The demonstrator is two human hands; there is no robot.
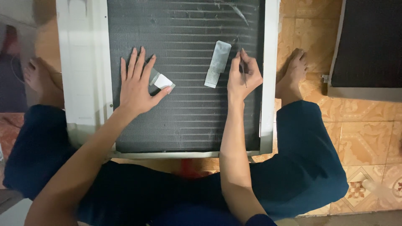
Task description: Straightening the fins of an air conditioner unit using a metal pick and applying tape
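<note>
We sit on the tiled floor (368, 134) with a large finned coil panel (184, 109) lying flat between our knees, its white frame (83, 62) running along the left, right and near edges. The dark fin field fills most of the panel, and its horizontal tube lines run from side to side across our view. A second dark panel (370, 42) with a pale edge lies on the floor at the upper right, well apart from ours.

Our left hand (136, 83) lies flat on the fins, fingers spread and pointing away from us, the thumb stretched out to the right. The thumb tip touches a small white and grey tag (161, 80), a squarish piece lying tilted on the fins just beside the hand.

Near the middle right of the fins lies a narrow grey rectangular strip (217, 63), its long axis running almost straight away from us, leaning a little to the right at the far end. It sits just left of our right hand (243, 77).

That right hand is closed in a pinch on thin metal tweezers (242, 69), held like a pen. Their long axis runs away from us, and the tips point toward the far edge of the panel, reaching the fins just beside the strip's upper right side.
</note>
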